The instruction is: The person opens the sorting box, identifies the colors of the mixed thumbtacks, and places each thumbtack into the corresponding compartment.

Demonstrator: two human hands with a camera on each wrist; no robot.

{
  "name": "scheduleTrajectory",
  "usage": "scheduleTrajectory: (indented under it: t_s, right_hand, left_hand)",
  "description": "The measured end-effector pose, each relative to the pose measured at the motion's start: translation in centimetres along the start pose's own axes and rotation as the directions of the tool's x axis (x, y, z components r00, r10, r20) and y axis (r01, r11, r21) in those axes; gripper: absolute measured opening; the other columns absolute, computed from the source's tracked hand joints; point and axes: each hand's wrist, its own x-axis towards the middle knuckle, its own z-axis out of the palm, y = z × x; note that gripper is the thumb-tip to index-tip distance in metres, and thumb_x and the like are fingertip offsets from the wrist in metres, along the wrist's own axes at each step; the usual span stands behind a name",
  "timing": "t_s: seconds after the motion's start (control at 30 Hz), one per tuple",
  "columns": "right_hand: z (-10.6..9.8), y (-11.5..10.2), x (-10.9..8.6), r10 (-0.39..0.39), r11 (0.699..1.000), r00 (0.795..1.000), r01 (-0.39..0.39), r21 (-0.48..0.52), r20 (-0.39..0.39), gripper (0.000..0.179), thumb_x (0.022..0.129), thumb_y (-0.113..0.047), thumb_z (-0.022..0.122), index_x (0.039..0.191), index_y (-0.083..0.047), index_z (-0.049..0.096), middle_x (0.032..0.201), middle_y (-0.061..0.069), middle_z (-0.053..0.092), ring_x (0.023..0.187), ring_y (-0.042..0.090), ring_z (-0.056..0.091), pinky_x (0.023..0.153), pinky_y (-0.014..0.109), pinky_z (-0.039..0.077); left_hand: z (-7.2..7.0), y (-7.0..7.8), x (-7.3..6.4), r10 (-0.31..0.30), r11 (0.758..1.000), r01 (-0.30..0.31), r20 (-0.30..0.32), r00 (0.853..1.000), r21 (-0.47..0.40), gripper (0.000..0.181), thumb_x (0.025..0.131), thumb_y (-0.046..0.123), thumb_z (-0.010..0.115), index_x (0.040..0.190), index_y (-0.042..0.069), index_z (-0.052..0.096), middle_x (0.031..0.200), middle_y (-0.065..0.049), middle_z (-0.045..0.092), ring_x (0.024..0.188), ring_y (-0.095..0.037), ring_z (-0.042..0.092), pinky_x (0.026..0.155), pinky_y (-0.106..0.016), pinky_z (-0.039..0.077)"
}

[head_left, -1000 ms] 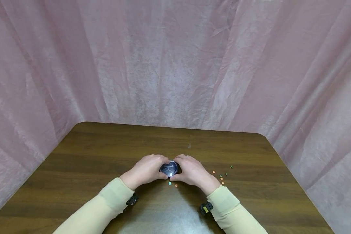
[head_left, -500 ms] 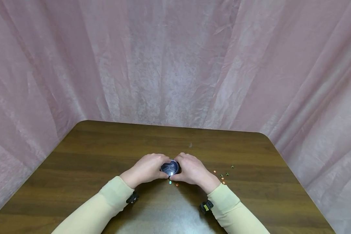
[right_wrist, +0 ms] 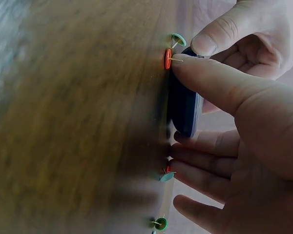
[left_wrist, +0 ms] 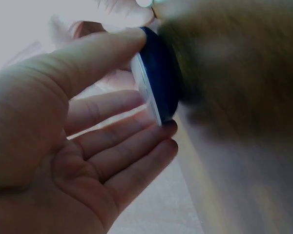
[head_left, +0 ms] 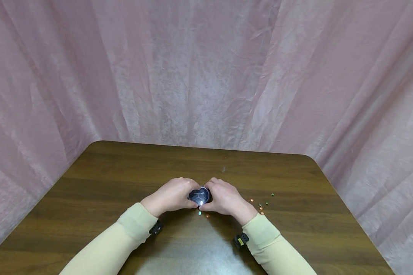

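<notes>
A small round dark blue box [head_left: 199,196] with a clear lid, pale lines showing through it, is at mid-table in the head view. My left hand [head_left: 173,194] grips its left side, thumb at the near edge and fingers round the far edge. From the right, my right hand [head_left: 225,196] holds it the same way, the two thumbs nearly meeting. In the left wrist view the blue box [left_wrist: 161,78] shows edge-on between thumb and fingertips. Beside the right thumb, an orange thumbtack [right_wrist: 167,58] and a green thumbtack [right_wrist: 178,39] lie on the table.
Near the thumbs lie a turquoise thumbtack [head_left: 199,213] and an orange one. To the right of my right hand several orange and green thumbtacks [head_left: 266,203] are scattered on the brown wooden table [head_left: 124,164]. Pink curtains [head_left: 199,76] hang behind the table and at its sides.
Both hands keep their hold on the box in the same place. The head view has shifted only slightly.
</notes>
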Motion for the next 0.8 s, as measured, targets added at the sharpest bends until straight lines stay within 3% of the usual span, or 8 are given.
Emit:
scheduleTrajectory:
  t_s: [0.8]
  right_hand:
    - [-0.14, -0.23, 0.04, 0.035, 0.999, 0.999, -0.035, -0.010, 0.037, 0.055, 0.085, -0.040, 0.097, 0.123, -0.006, 0.074, 0.114, 0.005, 0.066, 0.104, 0.023, 0.066, 0.090, 0.043, 0.062]
  left_hand:
    - [-0.42, -0.05, 0.46, 0.059, 0.998, -0.060, 0.016, 0.998, 0.035, 0.023, 0.084, 0.017, 0.093, 0.101, 0.010, 0.080, 0.092, 0.001, 0.076, 0.077, -0.009, 0.062, 0.069, -0.026, 0.055]
